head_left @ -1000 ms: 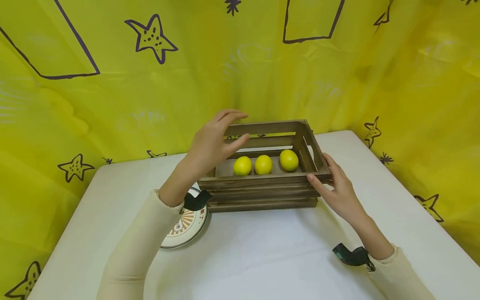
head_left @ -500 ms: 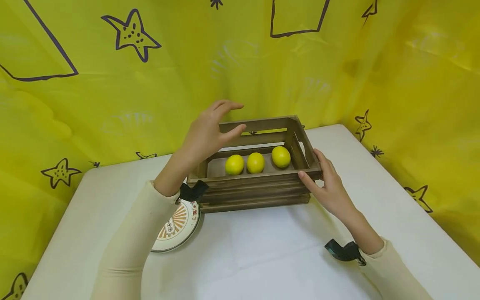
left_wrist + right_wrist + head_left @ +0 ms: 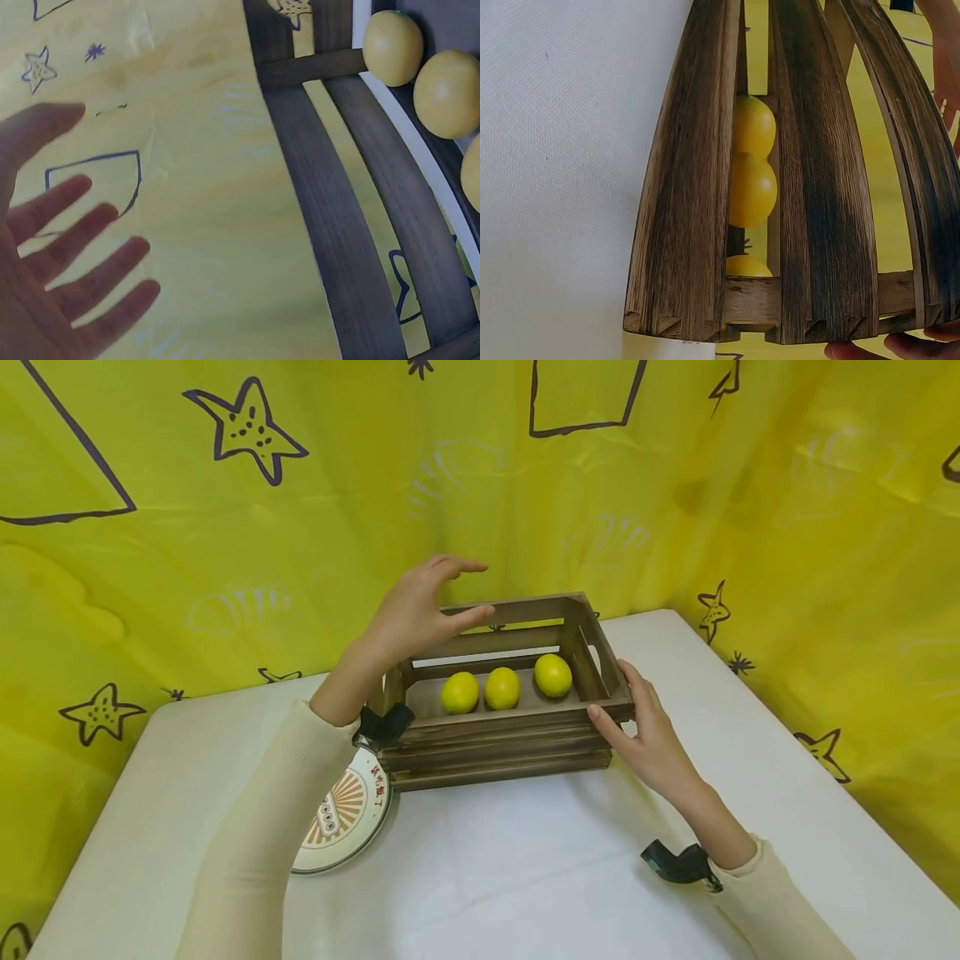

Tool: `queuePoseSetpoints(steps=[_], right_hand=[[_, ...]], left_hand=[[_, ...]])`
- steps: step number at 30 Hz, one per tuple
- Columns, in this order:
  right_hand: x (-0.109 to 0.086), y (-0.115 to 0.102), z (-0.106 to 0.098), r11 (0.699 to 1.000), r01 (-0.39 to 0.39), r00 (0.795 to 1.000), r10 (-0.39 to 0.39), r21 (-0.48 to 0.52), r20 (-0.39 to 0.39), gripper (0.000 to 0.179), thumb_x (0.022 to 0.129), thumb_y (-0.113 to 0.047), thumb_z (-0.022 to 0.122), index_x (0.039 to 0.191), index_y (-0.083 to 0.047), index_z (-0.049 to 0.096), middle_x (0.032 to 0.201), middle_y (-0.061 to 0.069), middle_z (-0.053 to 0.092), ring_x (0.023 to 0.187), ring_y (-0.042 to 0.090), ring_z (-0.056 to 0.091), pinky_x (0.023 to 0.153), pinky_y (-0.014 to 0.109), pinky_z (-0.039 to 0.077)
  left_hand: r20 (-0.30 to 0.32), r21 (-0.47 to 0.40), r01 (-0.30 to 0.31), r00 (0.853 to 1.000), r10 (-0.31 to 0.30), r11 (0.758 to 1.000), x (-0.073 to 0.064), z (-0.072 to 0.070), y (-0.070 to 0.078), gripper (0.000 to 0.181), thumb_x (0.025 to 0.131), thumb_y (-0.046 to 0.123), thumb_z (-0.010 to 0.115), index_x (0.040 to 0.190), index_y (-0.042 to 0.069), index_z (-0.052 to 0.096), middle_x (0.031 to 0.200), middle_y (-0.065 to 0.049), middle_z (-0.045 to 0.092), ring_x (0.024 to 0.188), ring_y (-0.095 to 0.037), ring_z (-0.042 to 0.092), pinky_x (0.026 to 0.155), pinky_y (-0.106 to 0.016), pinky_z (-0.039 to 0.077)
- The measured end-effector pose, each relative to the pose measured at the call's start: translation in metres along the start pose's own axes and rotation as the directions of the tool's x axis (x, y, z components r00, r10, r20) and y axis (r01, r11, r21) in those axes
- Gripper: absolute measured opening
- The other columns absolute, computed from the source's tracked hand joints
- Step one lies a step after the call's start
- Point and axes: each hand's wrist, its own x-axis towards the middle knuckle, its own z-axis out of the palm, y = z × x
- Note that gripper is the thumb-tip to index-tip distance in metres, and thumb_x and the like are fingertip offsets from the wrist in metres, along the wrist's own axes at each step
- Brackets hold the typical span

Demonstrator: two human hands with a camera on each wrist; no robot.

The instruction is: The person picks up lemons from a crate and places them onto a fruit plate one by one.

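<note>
A brown slatted wooden crate (image 3: 501,747) stands on the white table with three round yellow fruits (image 3: 502,688) on its floor. My right hand (image 3: 652,743) grips the crate's right front corner, thumb on the front rim and fingers along the end. In the right wrist view, fingertips (image 3: 847,351) show at the crate's bottom edge of the picture. My left hand (image 3: 412,614) hangs in the air over the crate's back left, fingers spread and holding nothing. The left wrist view shows that open palm (image 3: 75,262) apart from the slats.
A round white plate (image 3: 348,810) with an orange sunburst print lies left of the crate, partly hidden by the left sleeve. A yellow cloth backdrop (image 3: 337,527) with drawn stars hangs behind the white table (image 3: 487,877).
The head view has turned, so the scene sits further left. My left hand has risen slightly against the crate, its fingers still spread. My right hand keeps its hold on the corner.
</note>
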Motion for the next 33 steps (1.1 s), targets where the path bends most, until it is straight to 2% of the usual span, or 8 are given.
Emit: queuePoseSetpoints(steps=[6, 11, 14, 21, 28, 33], right_hand=[[0.000, 0.000, 0.001, 1.000, 0.003, 1.000, -0.003, 0.003, -0.005, 0.074, 0.098, -0.028, 0.057, 0.156, -0.010, 0.014, 0.150, 0.025, 0.027, 0.120, 0.039, 0.042, 0.095, 0.059, 0.039], [-0.001, -0.001, 0.001, 1.000, -0.006, 1.000, 0.006, 0.009, -0.002, 0.075, 0.098, -0.029, 0.057, 0.156, -0.009, 0.014, 0.152, 0.024, 0.025, 0.126, 0.041, 0.039, 0.100, 0.062, 0.036], [-0.002, -0.001, 0.002, 1.000, -0.013, 1.000, 0.013, 0.007, 0.001, 0.076, 0.098, -0.029, 0.057, 0.156, -0.009, 0.013, 0.153, 0.025, 0.024, 0.130, 0.042, 0.037, 0.102, 0.064, 0.034], [-0.004, -0.002, 0.002, 1.000, -0.016, 1.000, 0.016, 0.002, -0.004, 0.076, 0.098, -0.029, 0.057, 0.156, -0.010, 0.012, 0.153, 0.024, 0.023, 0.135, 0.044, 0.032, 0.105, 0.067, 0.028], [-0.003, -0.001, 0.002, 1.000, -0.012, 1.000, 0.012, -0.006, -0.007, 0.076, 0.098, -0.029, 0.057, 0.156, -0.009, 0.012, 0.154, 0.025, 0.022, 0.136, 0.044, 0.031, 0.106, 0.067, 0.028], [-0.004, 0.000, 0.002, 1.000, -0.013, 1.000, 0.013, -0.010, -0.006, 0.077, 0.098, -0.029, 0.057, 0.156, -0.007, 0.012, 0.155, 0.025, 0.020, 0.138, 0.045, 0.028, 0.107, 0.067, 0.027]], left_hand=[[0.051, -0.136, -0.073, 0.995, 0.080, 0.988, 0.010, -0.001, -0.005, 0.053, 0.088, 0.029, 0.074, 0.136, 0.012, 0.057, 0.137, -0.005, 0.055, 0.126, -0.024, 0.050, 0.103, -0.041, 0.042], [0.119, -0.177, -0.074, 0.988, 0.096, 0.981, 0.014, 0.002, -0.010, 0.053, 0.089, 0.026, 0.073, 0.137, 0.011, 0.055, 0.139, -0.005, 0.054, 0.128, -0.024, 0.050, 0.104, -0.043, 0.042], [0.141, -0.183, -0.066, 0.986, 0.092, 0.981, 0.016, 0.004, -0.013, 0.054, 0.090, 0.026, 0.072, 0.138, 0.010, 0.054, 0.141, -0.007, 0.053, 0.129, -0.025, 0.049, 0.106, -0.043, 0.041], [0.145, -0.218, -0.059, 0.985, 0.092, 0.974, 0.025, 0.009, -0.018, 0.054, 0.091, 0.025, 0.071, 0.139, 0.009, 0.053, 0.141, -0.008, 0.052, 0.129, -0.027, 0.048, 0.105, -0.041, 0.040], [0.197, -0.208, -0.072, 0.974, 0.114, 0.975, 0.032, 0.017, -0.024, 0.050, 0.092, 0.022, 0.069, 0.137, 0.006, 0.054, 0.140, -0.011, 0.053, 0.130, -0.030, 0.047, 0.107, -0.045, 0.039], [0.237, -0.206, -0.072, 0.964, 0.122, 0.976, 0.037, 0.025, -0.022, 0.049, 0.093, 0.022, 0.068, 0.137, 0.006, 0.054, 0.141, -0.011, 0.052, 0.131, -0.030, 0.046, 0.109, -0.047, 0.037]])
